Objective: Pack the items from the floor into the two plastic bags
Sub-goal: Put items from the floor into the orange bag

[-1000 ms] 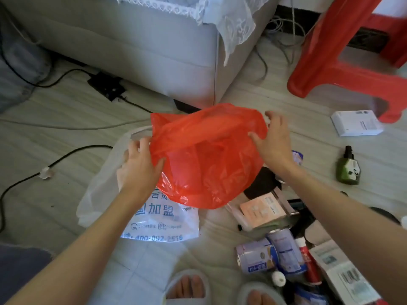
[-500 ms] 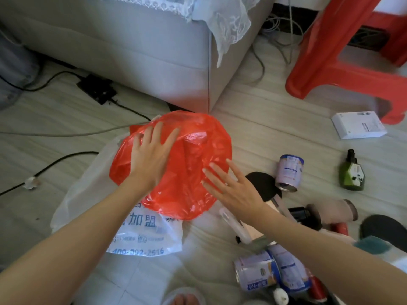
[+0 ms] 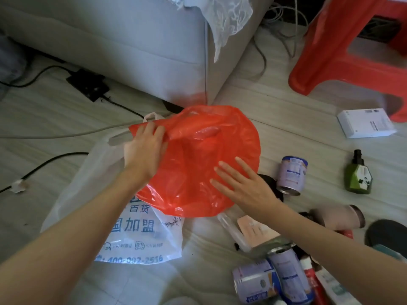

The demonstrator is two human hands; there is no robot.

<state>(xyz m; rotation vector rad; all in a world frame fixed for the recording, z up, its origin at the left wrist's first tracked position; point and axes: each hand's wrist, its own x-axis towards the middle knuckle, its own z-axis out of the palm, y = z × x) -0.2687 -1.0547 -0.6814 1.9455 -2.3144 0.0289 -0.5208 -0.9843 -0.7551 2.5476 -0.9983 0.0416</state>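
Two plastic bags are seen on the floor (image 3: 275, 111): a red bag (image 3: 204, 164) is spread over the upper part of a white printed bag (image 3: 136, 234), which lies flat beneath it. The red bag's left edge is gripped by the left hand (image 3: 144, 151), whose fingers are curled into the plastic near the rim. The right hand (image 3: 244, 186) is laid flat on the bag's lower right part, fingers straight and spread, nothing being held. To the right of that hand, a tin can (image 3: 291, 175) is lying on its side, with a green bottle (image 3: 359, 175) and a white box (image 3: 366, 123) well apart further right. More cans (image 3: 273, 280) and packets are heaped under the right forearm.
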